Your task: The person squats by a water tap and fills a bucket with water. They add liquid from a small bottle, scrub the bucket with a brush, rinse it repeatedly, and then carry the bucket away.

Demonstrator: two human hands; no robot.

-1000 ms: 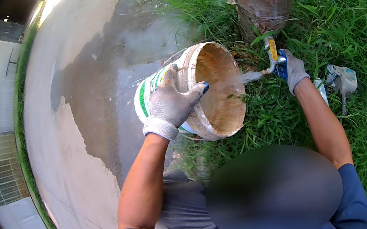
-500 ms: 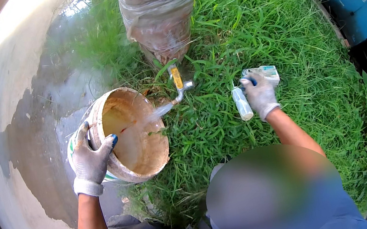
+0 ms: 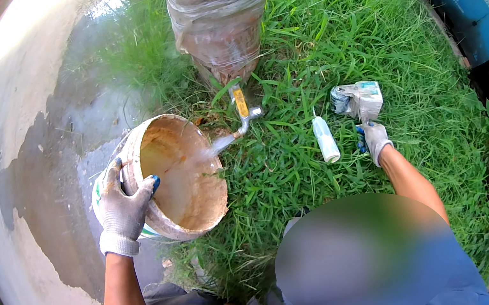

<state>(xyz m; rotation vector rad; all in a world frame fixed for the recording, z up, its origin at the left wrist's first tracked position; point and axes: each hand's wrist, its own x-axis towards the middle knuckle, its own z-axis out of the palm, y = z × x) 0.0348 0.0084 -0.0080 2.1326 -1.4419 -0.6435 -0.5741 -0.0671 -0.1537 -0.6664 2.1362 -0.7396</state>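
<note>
My left hand [image 3: 122, 205], in a grey-white work glove with blue fingertips, grips the rim of a dirt-stained white bucket [image 3: 214, 186]. The bucket leans with its mouth toward the tap, and cloudy water lies inside. From a metal tap [image 3: 242, 113] with a yellow lever, a stream of water shoots left into it. My gloved right hand [image 3: 376, 141] is closed, its fingers at the lower end of a crumpled white plastic package [image 3: 366, 98] with blue-green print. Left of that hand, a white cylinder [image 3: 326, 140] with a thin tip lies on the grass.
Behind the tap stands a post wrapped in clear plastic [image 3: 221, 20]. Wet concrete [image 3: 47, 211] runs along the left, and grass [image 3: 430, 141] covers the right. A blue machine [image 3: 472, 4] stands at the far right. A blurred patch [image 3: 365, 255] hides the lower middle.
My right hand has moved from the top of the package down to its near end. The package now stands out more, slightly shifted. My left hand stays on the bucket while water keeps running.
</note>
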